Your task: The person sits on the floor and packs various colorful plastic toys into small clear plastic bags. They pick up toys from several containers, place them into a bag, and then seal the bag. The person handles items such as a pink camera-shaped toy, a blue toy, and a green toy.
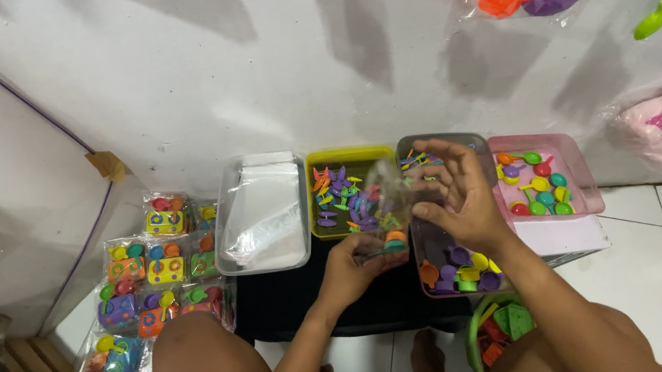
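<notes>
My left hand (350, 267) grips the bottom of a small clear plastic bag (385, 204) that holds a few coloured toy pieces. My right hand (456, 195) pinches the upper edge of the same bag, fingers spread over the grey tray. The bag hangs between the yellow-green tray (349, 158) of small forks and knives and the grey tray (437, 279) of toy cups and pots.
A clear tray of empty plastic bags (259, 212) sits left of the yellow-green one. A pink tray (581, 178) of toy spoons is on the right. Packed toy bags (147, 278) lie on the floor at left. A green basket (499, 330) stands by my right knee. Toy packs hang on the wall.
</notes>
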